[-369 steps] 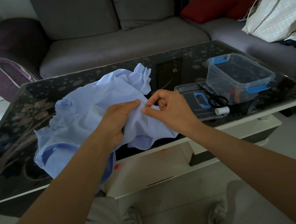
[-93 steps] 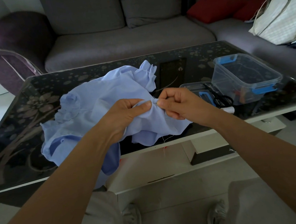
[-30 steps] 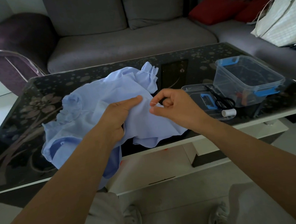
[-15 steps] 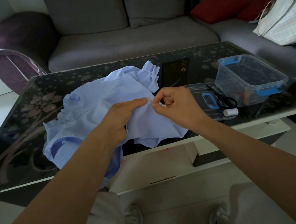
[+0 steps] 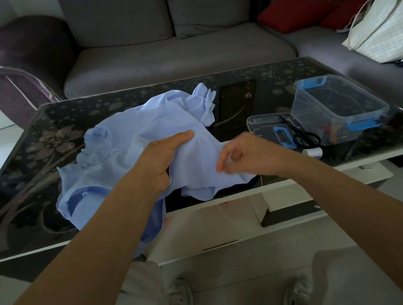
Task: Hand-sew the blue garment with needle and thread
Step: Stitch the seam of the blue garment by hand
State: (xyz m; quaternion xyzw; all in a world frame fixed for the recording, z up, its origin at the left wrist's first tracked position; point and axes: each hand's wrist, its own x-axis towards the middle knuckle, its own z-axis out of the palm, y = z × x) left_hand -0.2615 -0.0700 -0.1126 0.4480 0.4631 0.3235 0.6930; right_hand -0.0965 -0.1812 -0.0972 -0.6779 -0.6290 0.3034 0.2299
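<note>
A crumpled light blue garment [image 5: 121, 145] lies on the black glass table [image 5: 23, 154], one end hanging over the near edge. My left hand [image 5: 164, 156] grips a fold of it, thumb on top. My right hand [image 5: 242, 155], blurred by motion, sits just right of that fold with thumb and forefinger pinched together over the cloth. The needle itself is too small to make out. A thin thread [image 5: 222, 210] dangles below the garment's lower edge.
To the right stand a clear plastic box with blue clips [image 5: 338, 104], its lid [image 5: 267, 126], black scissors [image 5: 302, 135] and a white thread spool [image 5: 315, 152]. A grey sofa [image 5: 176, 54] with red cushions and a white bag [image 5: 385, 26] is behind the table.
My right hand has moved down and to the right, away from my left thumb, fingers still pinched. My left hand keeps its grip on the fold.
</note>
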